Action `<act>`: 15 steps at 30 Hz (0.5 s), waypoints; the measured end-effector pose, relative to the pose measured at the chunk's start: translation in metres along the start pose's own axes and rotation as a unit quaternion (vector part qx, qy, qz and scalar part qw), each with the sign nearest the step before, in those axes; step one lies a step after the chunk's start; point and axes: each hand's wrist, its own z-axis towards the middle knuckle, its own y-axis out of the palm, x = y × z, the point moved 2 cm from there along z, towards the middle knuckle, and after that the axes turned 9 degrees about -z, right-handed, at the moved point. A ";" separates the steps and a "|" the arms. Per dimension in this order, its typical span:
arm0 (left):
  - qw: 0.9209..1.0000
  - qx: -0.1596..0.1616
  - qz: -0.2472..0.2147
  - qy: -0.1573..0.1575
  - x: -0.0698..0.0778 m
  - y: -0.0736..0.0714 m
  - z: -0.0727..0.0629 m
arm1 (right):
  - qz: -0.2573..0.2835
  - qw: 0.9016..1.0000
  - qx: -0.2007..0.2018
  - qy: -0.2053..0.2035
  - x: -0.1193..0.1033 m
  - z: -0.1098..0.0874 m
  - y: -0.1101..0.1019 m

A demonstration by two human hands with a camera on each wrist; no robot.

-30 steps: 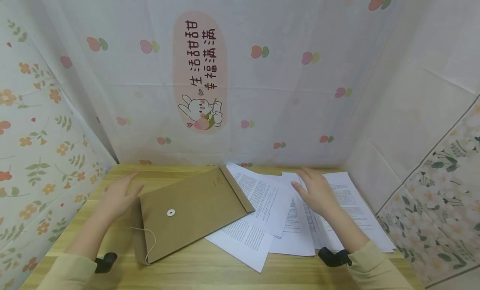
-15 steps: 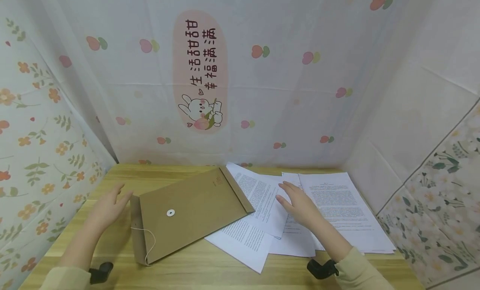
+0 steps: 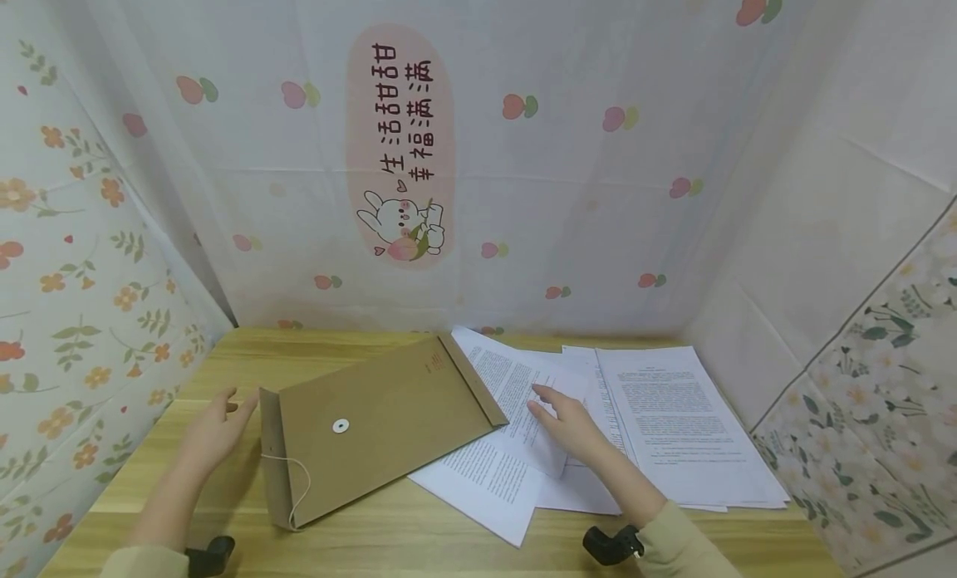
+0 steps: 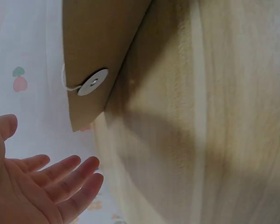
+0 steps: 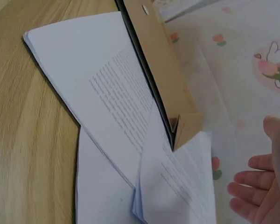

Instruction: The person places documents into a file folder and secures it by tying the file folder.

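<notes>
A brown kraft document envelope [image 3: 381, 428] lies slanted on the table, its right end over some printed papers [image 3: 486, 470]. On its face is a white button [image 3: 340, 426], and a pale string [image 3: 308, 478] loops near the raised flap [image 3: 275, 470]. My left hand [image 3: 212, 438] hovers just left of the flap, holding nothing; the left wrist view shows its fingers [image 4: 67, 177] loosely spread, beside the flap's other button [image 4: 93, 82]. Over the papers right of the envelope is my right hand [image 3: 566, 424], fingers [image 5: 252, 179] relaxed and holding nothing.
More printed sheets [image 3: 673, 428] lie fanned at the right of the wooden table [image 3: 419, 545]. A patterned white cloth [image 3: 568, 204] hangs behind, with flowered cloths [image 3: 82, 312] at the sides. Black wrist mounts [image 3: 609, 546] sit under both wrists.
My right hand has moved left across the papers towards the envelope, uncovering the right-hand sheets. The left hand has come down and nearer along the flap's side. The envelope has stayed put.
</notes>
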 end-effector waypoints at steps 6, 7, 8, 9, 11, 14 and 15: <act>0.999 -0.003 -0.049 -0.012 -0.003 0.004 -0.001 | 0.050 0.999 -0.006 0.005 -0.001 0.005 0.014; 0.998 -0.002 -0.062 -0.016 -0.003 0.005 -0.001 | 0.056 0.998 -0.007 0.006 -0.002 0.006 0.016; 0.997 -0.004 -0.079 -0.022 -0.004 0.006 -0.001 | 0.064 0.998 -0.009 0.008 -0.003 0.007 0.018; 0.995 -0.004 -0.096 -0.027 -0.004 0.007 0.000 | 0.073 0.997 -0.012 0.011 -0.004 0.007 0.020; 0.990 -0.009 -0.133 -0.044 -0.005 0.008 0.000 | 0.087 0.996 -0.020 0.019 -0.007 0.009 0.024; 0.983 -0.013 -0.173 -0.066 -0.006 0.010 0.000 | 0.110 0.993 -0.032 0.035 -0.009 0.010 0.030; 0.981 -0.015 -0.181 -0.071 -0.006 0.011 0.000 | 0.116 0.992 -0.034 0.037 -0.010 0.011 0.032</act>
